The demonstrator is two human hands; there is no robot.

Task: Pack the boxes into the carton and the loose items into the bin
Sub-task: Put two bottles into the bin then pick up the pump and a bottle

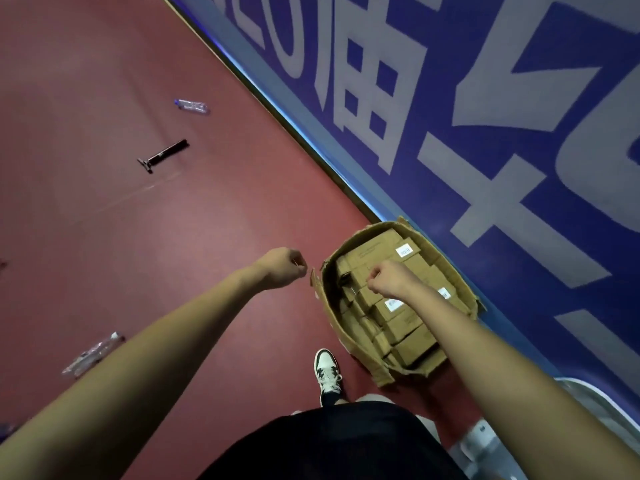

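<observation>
Standing on red floor, shoe beside carton | clear wrapper lies loose | left hand curled just beside carton rim, right hand curled above boxes, what they grip: cannot tell | carton full of brown boxes, against blue wall | black tool, bottle beyond on floor

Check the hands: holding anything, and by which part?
Cannot tell. Left hand and right hand are both curled, the right above the carton, but no held thing shows clearly.
</observation>
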